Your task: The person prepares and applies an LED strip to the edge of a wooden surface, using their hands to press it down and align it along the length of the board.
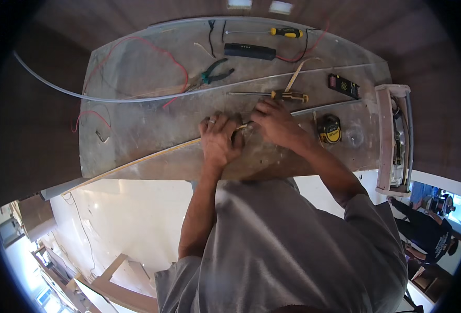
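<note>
a: head view. where is the long yellowish strip (157, 155)?
b: it slants from lower left, over the near edge of the table (147, 120), up to the hands at mid-frame.
a: left hand (220, 141)?
b: fingers curled over the strip, holding it.
a: right hand (277, 124)?
b: fingers bent and bunched, close to the left; cannot tell what they grip.
a: nearby?
b: a screwdriver (293, 96) just above the right hand; a tape measure (330, 130) to its right; a grey rail (327, 107) running off rightward, its join to the strip hidden.
a: upper part of the frame?
b: green-and-black pliers (206, 78), upper centre; a black case (249, 51) above them, to the right.
</note>
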`<state>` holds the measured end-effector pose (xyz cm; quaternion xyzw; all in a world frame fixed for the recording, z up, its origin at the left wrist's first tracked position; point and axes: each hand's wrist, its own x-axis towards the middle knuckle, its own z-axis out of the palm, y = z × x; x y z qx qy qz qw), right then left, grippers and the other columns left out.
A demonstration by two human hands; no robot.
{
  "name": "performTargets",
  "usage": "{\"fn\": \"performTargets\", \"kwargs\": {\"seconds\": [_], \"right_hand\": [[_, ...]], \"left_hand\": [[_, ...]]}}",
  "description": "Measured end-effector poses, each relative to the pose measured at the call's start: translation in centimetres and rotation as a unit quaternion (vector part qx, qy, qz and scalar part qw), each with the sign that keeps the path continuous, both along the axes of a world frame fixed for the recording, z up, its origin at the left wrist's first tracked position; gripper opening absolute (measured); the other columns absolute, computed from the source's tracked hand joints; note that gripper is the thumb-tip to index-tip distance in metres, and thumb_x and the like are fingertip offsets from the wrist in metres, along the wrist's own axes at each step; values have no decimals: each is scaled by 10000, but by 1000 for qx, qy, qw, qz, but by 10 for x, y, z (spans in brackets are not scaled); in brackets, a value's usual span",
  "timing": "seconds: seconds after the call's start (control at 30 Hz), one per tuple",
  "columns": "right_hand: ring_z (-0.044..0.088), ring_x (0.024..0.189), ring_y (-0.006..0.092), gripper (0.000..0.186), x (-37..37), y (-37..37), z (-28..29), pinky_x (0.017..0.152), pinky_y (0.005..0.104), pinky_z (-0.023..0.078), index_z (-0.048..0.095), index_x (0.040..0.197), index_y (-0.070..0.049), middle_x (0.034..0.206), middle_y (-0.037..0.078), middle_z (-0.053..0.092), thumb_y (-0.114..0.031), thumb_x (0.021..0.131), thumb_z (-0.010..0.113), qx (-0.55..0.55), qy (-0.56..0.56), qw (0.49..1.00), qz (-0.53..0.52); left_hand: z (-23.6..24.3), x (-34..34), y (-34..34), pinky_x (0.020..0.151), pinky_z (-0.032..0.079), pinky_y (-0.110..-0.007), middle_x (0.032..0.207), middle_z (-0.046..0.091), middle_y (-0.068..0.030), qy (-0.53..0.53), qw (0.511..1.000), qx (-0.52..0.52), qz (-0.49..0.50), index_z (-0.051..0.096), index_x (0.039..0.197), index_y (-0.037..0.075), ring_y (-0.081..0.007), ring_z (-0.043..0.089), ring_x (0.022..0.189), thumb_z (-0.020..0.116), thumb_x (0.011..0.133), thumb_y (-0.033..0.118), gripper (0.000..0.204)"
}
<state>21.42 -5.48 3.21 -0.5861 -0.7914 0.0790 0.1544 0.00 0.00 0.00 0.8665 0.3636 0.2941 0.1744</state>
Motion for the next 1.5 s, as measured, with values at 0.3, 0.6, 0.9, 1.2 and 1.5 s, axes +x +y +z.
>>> {"fn": "performTargets", "kwargs": {"seconds": [0.3,0.6,0.9,1.2,1.5], "right_hand": [[659,1032,318,175,4,21,34,891,444,546,650,930,-90,947,87,660,-240,925,742,-13,-58,994,-91],[581,1218,276,357,54,21,31,1025,490,489,726,1057,-103,1175,56,638,-367,836,821,-88,-110,990,-9],[557,1204,299,276,48,49,44,1044,455,466,734,1010,-108,1149,54,621,-304,828,801,-5,-88,996,29],[541,1273,324,261,26,69,1,1082,495,453,686,1175,-93,1215,96,606,-98,919,636,40,-111,993,-4],[636,1115,321,294,30,79,15,889,466,587,639,1154,-68,1182,114,616,-119,864,658,154,-74,985,16]], "left_hand": [[-12,0,6,998,408,-511,1091,675,-77,3,1000,7,-16,731,987,170,-324,629,1156,762,709,171,280],[-2,-51,27,994,414,-507,1000,683,-31,34,999,16,-36,724,960,183,-302,640,1075,792,759,150,214],[1,-68,49,977,461,-478,973,706,-70,-39,993,-82,-71,660,1302,99,-317,661,988,852,771,108,565],[-2,-72,45,967,465,-494,960,703,-64,-48,994,-81,-49,705,1193,103,-325,660,977,859,770,115,450],[-3,-76,35,974,447,-478,1052,672,-34,-20,1000,21,-7,759,1033,145,-300,645,1022,827,761,130,281]]}}
